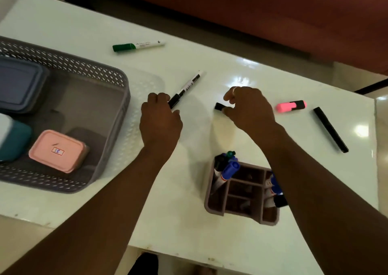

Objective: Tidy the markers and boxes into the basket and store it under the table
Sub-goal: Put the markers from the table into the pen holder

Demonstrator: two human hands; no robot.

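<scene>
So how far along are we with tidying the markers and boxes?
Done: the blue-grey box, teal box and pink box sit in the basket. In hand: the left hand grips the white marker; the right hand pinches a black item, mostly hidden. Left: green marker, pink highlighter, black pen and the marker holder are on the table; the basket is not yet stored.

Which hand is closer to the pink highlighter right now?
Right. The right hand sits just beside the pink highlighter, apart from it, pinching a small black piece. The left hand is farther away by the basket, gripping a black-capped white marker.
</scene>
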